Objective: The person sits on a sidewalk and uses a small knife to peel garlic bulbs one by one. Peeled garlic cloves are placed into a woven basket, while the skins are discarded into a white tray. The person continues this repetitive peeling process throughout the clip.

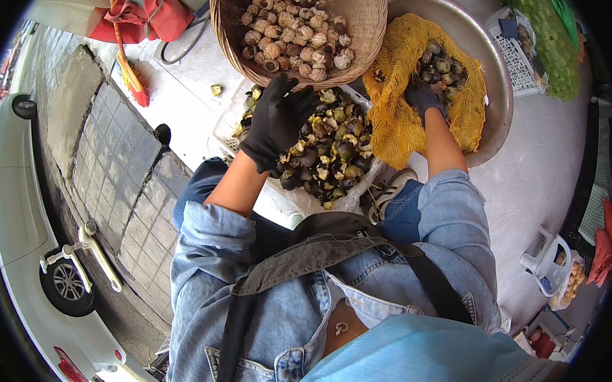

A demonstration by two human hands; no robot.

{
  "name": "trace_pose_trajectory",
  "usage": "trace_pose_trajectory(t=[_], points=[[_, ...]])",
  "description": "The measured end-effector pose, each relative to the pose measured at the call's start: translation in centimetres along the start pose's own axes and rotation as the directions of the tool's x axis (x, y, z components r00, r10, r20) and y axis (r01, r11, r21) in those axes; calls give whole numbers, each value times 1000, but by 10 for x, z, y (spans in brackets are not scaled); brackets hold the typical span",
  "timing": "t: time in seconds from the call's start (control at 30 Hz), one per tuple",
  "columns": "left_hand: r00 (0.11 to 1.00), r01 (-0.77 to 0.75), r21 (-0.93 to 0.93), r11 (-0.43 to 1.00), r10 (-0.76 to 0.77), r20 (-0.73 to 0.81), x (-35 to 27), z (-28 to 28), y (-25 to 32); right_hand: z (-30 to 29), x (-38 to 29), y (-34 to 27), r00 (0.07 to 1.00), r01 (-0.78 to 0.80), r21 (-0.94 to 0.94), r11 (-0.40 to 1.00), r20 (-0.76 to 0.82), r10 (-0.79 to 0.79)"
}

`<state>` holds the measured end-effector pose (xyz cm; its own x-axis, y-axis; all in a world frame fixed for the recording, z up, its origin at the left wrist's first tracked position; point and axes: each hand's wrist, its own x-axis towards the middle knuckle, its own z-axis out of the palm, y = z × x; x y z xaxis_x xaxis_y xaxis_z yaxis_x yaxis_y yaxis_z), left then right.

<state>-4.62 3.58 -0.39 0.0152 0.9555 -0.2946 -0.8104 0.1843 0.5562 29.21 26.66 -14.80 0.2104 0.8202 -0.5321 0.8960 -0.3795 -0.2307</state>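
My left hand [280, 122], in a black glove, hovers palm-down with fingers apart over a plastic-lined white crate [225, 128] of dark and yellowish walnut husks [334, 143]. Its fingertips are near the lower rim of a wicker basket [300, 82], which holds light brown walnuts in shell [297, 33]. To the right, a yellow mesh sack [398, 118] lies in a wide metal basin [499, 72]. My right hand [426, 100], in a dark glove, reaches into the sack's opening at dark unhusked walnuts [442, 64]; its fingertips are partly hidden, so I cannot tell its grip.
An orange-handled broom [131, 78] and red cloth [167, 16] are at the upper left. Green mesh sacks [550, 38] and a white plastic basket [511, 55] stand at the right, a white stool [543, 259] lower down. A parked white vehicle [18, 206] is outside at the far left.
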Motion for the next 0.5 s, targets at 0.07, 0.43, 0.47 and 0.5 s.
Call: trace_pose_trajectory(t=[0.07,0.43,0.47,0.5], points=[[979,168,-1,986,-167,-118,1,11,5,23,11,11,999,-34,31,999,9,34],[989,-3,487,874,-68,130,7,11,0,0,6,37,970,-227,880,416,166,177],[989,-46,535,844,-38,145,6,12,1,-19,-4,28,969,-225,887,403,159,191],[982,-136,623,770,23,186,6,14,2,-36,-18,15,969,-193,908,373,117,218]])
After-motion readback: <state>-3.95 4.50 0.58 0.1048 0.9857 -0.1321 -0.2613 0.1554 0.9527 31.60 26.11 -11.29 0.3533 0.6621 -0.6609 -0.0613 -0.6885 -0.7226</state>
